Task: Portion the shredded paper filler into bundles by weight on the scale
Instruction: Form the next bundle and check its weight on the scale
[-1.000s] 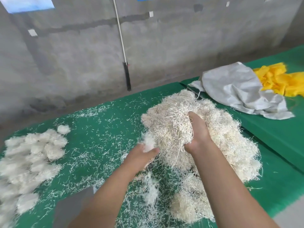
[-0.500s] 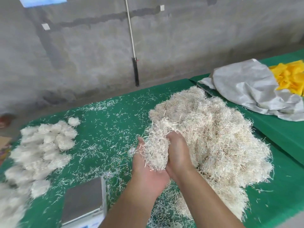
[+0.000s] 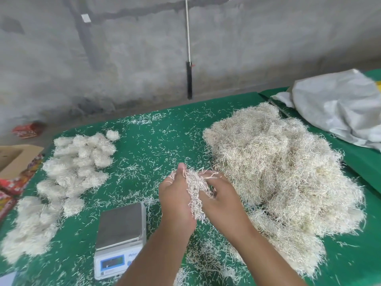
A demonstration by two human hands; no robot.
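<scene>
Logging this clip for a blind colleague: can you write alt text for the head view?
Both hands, left and right, hold a clump of shredded paper above a green table, beside a bare-topped scale. A big loose pile lies to the right, finished bundles to the left.

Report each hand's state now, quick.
Left hand: fingers curled round a tuft of shredded paper.
Right hand: fingers pinching the same tuft.

No legible text, even on scale [image 3: 120,234] display.
</scene>
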